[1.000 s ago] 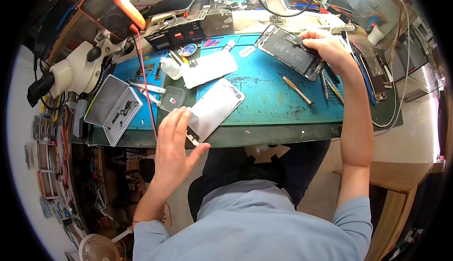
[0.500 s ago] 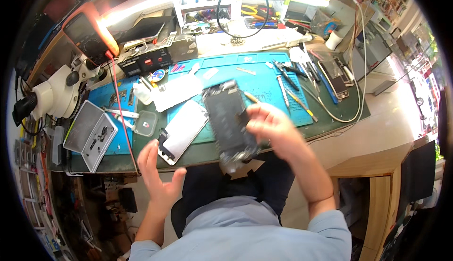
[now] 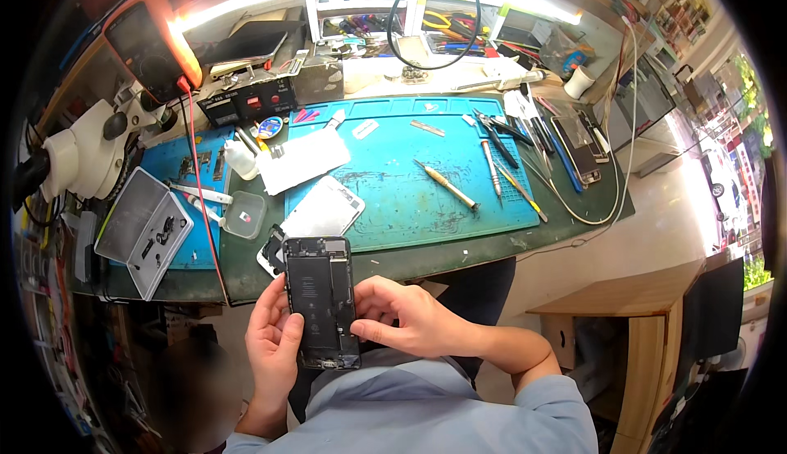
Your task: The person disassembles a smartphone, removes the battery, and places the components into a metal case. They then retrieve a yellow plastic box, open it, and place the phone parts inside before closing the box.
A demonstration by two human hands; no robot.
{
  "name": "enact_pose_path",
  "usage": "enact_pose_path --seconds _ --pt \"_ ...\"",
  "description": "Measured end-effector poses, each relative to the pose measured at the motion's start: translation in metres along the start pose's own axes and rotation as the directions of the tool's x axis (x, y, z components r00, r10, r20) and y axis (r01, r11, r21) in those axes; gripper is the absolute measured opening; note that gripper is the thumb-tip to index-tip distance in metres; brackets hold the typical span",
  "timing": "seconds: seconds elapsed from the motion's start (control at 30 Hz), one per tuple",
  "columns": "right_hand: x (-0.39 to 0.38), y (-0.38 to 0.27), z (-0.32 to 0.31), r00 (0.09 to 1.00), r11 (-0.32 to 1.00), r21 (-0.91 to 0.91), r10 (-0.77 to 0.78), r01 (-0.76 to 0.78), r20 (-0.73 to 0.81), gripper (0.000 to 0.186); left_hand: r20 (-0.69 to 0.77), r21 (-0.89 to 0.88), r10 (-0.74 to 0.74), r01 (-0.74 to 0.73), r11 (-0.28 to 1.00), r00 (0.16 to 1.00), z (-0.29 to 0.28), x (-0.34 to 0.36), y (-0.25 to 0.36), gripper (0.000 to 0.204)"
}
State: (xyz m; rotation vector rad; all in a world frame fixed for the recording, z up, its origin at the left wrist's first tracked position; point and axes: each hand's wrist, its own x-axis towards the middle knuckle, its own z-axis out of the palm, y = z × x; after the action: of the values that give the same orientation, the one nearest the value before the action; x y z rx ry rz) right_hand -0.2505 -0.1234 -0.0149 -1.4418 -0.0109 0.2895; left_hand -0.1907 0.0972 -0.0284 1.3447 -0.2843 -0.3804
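Observation:
I hold an opened phone body (image 3: 320,300) close to my chest, its black battery and inner parts facing up. My left hand (image 3: 275,341) grips its left edge and lower end. My right hand (image 3: 404,320) pinches its right edge with fingers curled. Just beyond it, on the front of the green-topped bench (image 3: 426,259), lies a white phone screen panel (image 3: 316,218), face down and overlapping the blue work mat (image 3: 410,175).
A screwdriver (image 3: 445,185) and several tools (image 3: 508,159) lie on the blue mat. A clear parts box (image 3: 143,228), microscope (image 3: 78,155), orange multimeter (image 3: 152,40) with red lead and a small bottle (image 3: 238,159) stand left. Another phone (image 3: 578,146) and a cable lie right.
My right hand carried the phone body from the far right of the mat down in front of me. My left hand left the white screen panel and took hold of the phone body.

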Motion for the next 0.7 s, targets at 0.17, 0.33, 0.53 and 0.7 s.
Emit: enact_pose_path --seconds 0.17,0.33,0.53,0.7 --pt "-0.004 -0.013 -0.022 0.943 0.907 -0.391 -0.256 0.158 -0.212 0.019 -0.054 -0.068 -0.033 0.029 0.997 0.998 -0.002 0.005 0.002 0.052" --pt "0.001 -0.024 -0.092 0.581 0.361 -0.915 -0.712 -0.178 -0.394 0.024 0.099 0.26 0.031 -0.056 0.964 0.995 0.008 0.029 0.015 0.038" --pt "0.006 -0.009 -0.123 0.701 0.191 -0.95 -0.642 -0.247 -0.311 0.023 0.388 0.511 0.133 -0.333 0.793 0.912 0.048 0.076 0.019 0.027" --pt "0.008 -0.016 -0.138 0.55 0.447 -0.881 -0.701 -0.157 -0.454 0.017 0.456 0.476 0.233 -0.457 0.752 0.859 0.083 0.104 0.006 0.026"
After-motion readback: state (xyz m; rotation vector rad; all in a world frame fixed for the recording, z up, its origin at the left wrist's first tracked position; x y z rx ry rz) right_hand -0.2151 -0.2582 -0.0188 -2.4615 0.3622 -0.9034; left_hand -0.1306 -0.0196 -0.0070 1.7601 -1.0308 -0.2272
